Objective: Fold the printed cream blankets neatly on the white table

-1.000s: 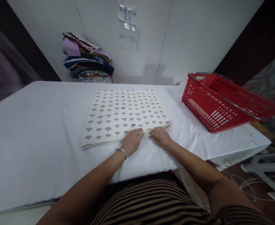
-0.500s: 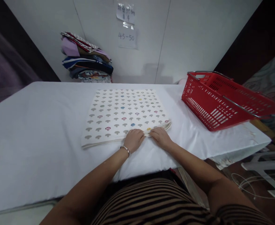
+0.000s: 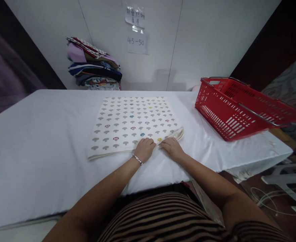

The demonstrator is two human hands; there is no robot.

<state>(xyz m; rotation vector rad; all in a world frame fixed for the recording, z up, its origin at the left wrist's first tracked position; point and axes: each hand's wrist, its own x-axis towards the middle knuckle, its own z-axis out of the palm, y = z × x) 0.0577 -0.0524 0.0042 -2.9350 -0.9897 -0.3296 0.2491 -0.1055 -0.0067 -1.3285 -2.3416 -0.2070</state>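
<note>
Left hand (image 3: 145, 148): nearly closed, fingers curled together, gripping the near edge of a white mushroom-print cloth (image 3: 135, 117); silver-toned bracelet (image 3: 137, 159) at the wrist. Right hand (image 3: 172, 148): likewise nearly closed, just beside the left, pinching the same edge; palm sides of both hidden. White mushroom-print cloth: folded in layers, lying flat on the middle of a white-covered table (image 3: 49, 141); near right corner lifted and bent over beyond the right hand; motifs mostly grey, a few red, blue, yellow. Red basket (image 3: 213, 107): perforated, metal-handled, taking up the right end of the table, apart from the cloth. Stack of folded fabrics (image 3: 96, 69): at the far side, left, before a pale wall (image 3: 208, 43). Two handwritten notes on that wall, upper (image 3: 134, 16) blurred, lower (image 3: 137, 42) reading "45-50"
</note>
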